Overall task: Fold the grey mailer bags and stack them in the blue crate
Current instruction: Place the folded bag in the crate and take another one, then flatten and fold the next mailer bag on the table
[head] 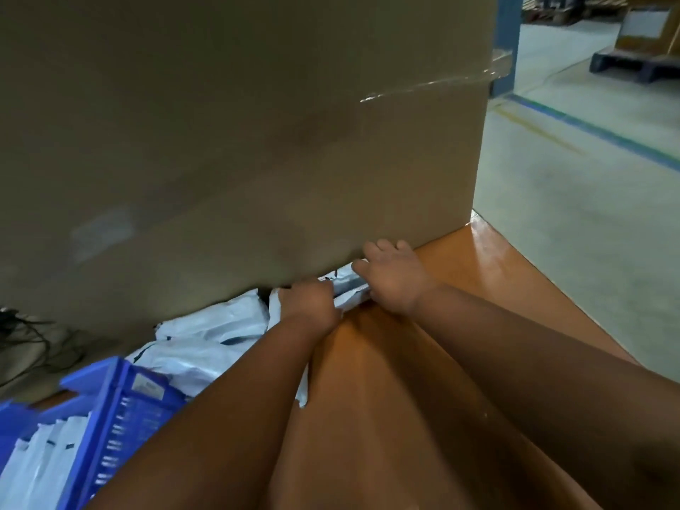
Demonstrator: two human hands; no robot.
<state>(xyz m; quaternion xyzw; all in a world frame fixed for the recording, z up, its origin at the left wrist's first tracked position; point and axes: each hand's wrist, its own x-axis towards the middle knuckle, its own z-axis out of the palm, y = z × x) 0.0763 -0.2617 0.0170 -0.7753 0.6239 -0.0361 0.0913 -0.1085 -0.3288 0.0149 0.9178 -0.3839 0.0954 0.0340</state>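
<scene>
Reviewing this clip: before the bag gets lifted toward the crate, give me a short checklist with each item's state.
1. Left hand has a grip on the bag: ok, fingers curled on it.
2. Right hand on the bag: ok, pressing its far end.
3. Bag fully folded: cannot tell, hands cover it.
4. Bag free of the box: cannot tell, it lies against the box's base.
5. Crate within reach: ok, lower left.
6. Room in crate: ok, bags stand inside with space.
</scene>
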